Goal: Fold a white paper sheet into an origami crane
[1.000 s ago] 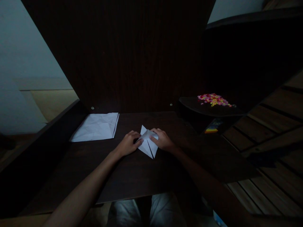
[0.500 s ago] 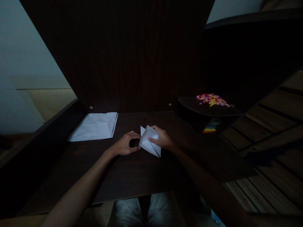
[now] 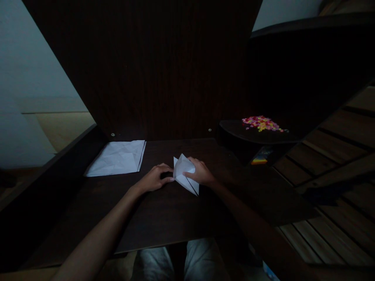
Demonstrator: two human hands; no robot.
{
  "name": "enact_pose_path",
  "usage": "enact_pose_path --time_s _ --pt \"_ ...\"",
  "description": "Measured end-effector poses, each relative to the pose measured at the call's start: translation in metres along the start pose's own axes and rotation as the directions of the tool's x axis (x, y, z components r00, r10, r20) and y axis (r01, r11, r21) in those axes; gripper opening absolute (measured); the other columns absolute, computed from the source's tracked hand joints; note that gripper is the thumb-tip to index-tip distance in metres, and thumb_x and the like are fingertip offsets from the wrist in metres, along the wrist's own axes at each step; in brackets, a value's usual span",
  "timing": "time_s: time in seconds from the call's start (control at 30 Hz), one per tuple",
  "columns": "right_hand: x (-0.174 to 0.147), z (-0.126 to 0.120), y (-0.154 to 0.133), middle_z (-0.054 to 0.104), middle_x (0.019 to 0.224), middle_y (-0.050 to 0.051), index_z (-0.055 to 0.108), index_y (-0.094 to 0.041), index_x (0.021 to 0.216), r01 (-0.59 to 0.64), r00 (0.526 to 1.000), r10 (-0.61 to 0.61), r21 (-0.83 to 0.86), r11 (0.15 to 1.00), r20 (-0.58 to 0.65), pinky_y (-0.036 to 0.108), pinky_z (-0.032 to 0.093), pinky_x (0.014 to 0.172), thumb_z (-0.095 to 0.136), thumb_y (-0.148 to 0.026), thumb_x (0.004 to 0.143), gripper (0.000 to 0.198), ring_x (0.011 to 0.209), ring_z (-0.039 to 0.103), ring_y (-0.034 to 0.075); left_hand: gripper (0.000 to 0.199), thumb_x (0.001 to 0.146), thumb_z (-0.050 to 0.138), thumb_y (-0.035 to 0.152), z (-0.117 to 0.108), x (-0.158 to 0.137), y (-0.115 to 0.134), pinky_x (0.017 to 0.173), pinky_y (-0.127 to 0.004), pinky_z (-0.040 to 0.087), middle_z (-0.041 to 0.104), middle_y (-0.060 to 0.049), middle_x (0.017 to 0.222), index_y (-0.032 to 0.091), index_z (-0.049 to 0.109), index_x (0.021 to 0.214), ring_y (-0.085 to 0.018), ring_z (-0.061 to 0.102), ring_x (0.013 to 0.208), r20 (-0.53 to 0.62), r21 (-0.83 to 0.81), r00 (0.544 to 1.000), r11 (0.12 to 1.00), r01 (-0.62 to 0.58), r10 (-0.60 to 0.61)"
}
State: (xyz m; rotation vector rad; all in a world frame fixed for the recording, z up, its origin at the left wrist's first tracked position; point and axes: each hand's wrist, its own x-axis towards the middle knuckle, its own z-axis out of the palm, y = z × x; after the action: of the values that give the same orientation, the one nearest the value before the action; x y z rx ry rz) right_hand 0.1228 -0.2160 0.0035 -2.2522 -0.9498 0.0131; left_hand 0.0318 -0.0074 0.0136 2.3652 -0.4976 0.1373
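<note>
Probably a room at home

A dark-brown wooden desk [image 3: 152, 226] has a tall dark back panel [image 3: 152, 70], white creased paper sheets [image 3: 120, 158] at its far left corner and a curved dark shelf [image 3: 234, 130] by its far right corner; brown slatted wood [image 3: 316, 242] shows past its right edge.

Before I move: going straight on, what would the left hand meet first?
The left hand would likely meet the folded paper first; whether its fingertips touch it is unclear.
</note>
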Motion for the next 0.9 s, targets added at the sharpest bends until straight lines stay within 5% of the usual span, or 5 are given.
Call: enact_pose_path --time_s 0.67,0.9 --pt "-0.0022 0.0000 -0.0051 0.063 0.106 0.005 0.052 -0.020 0.111 0.022 1.000 -0.020 0.111 0.994 -0.022 0.032 0.043 0.085 0.066 -0.022 0.071 0.042 0.095 0.060 0.020 0.029 0.079 0.063 0.036 0.0067 0.0021 0.0066 0.080 -0.032 0.048 0.063 -0.007 0.097 0.017 0.063 0.101 -0.019 0.059 0.087 -0.137 0.072 0.988 0.994 0.078 -0.068" --pt "-0.0031 0.0003 -0.0069 0.065 0.091 0.003 0.049 -0.020 0.115 -0.017 1.000 0.021 0.209 0.978 -0.017 0.028 0.046 0.073 0.063 -0.023 0.073 0.045 0.080 0.061 0.017 0.038 0.077 0.064 0.037 0.0102 0.0015 0.0013 0.082 -0.036 0.048 0.064 -0.007 0.098 0.018 0.060 0.110 -0.020 0.059 0.088 -0.183 0.085 0.982 0.994 0.070 -0.053"
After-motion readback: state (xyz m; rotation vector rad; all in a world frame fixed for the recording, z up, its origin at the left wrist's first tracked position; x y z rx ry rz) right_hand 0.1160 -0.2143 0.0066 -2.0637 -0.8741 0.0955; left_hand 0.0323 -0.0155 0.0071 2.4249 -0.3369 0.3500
